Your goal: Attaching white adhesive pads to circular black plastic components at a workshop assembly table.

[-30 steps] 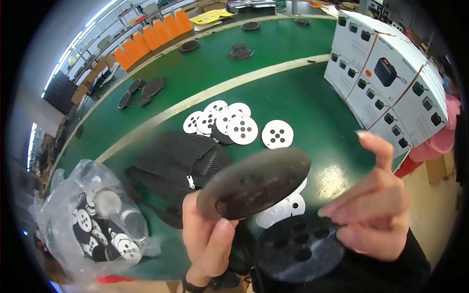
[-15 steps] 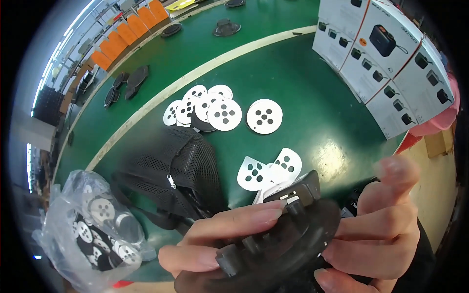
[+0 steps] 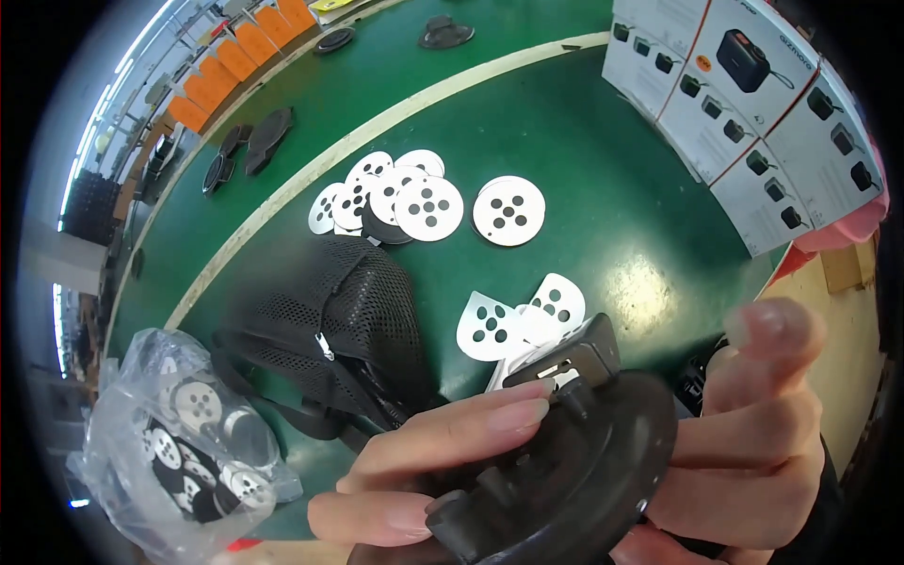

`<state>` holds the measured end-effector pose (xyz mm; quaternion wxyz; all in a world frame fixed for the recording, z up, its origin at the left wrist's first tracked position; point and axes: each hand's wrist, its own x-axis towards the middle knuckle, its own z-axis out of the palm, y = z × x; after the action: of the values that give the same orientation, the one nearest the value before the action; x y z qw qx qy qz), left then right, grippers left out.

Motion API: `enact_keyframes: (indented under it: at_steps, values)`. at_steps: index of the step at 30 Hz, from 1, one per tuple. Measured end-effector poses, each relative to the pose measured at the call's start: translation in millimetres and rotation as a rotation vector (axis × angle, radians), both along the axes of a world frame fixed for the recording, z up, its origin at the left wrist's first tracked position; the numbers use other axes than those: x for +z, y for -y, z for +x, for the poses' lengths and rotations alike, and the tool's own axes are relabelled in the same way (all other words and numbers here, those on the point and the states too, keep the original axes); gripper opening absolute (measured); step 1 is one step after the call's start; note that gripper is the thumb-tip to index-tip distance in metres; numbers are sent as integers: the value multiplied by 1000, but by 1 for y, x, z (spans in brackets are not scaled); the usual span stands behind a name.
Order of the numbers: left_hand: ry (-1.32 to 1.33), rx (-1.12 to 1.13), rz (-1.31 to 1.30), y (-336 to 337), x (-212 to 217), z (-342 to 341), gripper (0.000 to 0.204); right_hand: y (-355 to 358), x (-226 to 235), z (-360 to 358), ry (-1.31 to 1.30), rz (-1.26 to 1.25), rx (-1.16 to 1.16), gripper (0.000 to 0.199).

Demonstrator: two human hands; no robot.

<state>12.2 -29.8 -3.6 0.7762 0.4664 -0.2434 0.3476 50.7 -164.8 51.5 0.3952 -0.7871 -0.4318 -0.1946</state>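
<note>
Fingers (image 3: 452, 438) of both hands clasping a black round disc (image 3: 574, 480) above the near edge of the green table (image 3: 603, 169).

Left hand (image 3: 424, 471) lies over the disc's studded top face, fingertips beside a small black rectangular clip (image 3: 565, 358) at its upper rim; right hand (image 3: 744, 452) wraps the rim from the other side, forefinger raised. By its look the disc is rigid moulded plastic, light and not fragile; the rim seems the surest hold, the studs giving some purchase. Largest container: white printed cartons (image 3: 753, 104) stacked at the far right corner, contents unseen. Black mesh bag (image 3: 339, 320) lies slack at table centre, contents hidden. Clear plastic bag (image 3: 179, 443) at the near left edge holds white perforated discs and dark pieces; further white perforated discs (image 3: 428, 207) lie loose beyond.
</note>
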Motion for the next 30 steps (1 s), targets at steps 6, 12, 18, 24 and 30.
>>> enact_keyframes:
  at_steps: [6, 12, 18, 24, 30]
  values:
    - [-150, -86, 131, -10, -1, -5, 19, 1, -7, 0, 0, 30, -72, 18]
    - [-282, -125, 241, -15, 12, -16, 19, -1, -6, -5, 21, 89, -110, 18]
    - [-53, -227, 211, -22, -3, -5, 17, -5, -11, -5, 36, 137, -151, 18]
    - [-321, -285, 95, -28, -17, -20, 27, 1, -11, 12, 196, 130, -70, 16]
    - [-215, -25, 221, -24, -17, -5, 37, -6, -5, 12, 193, 56, -103, 10]
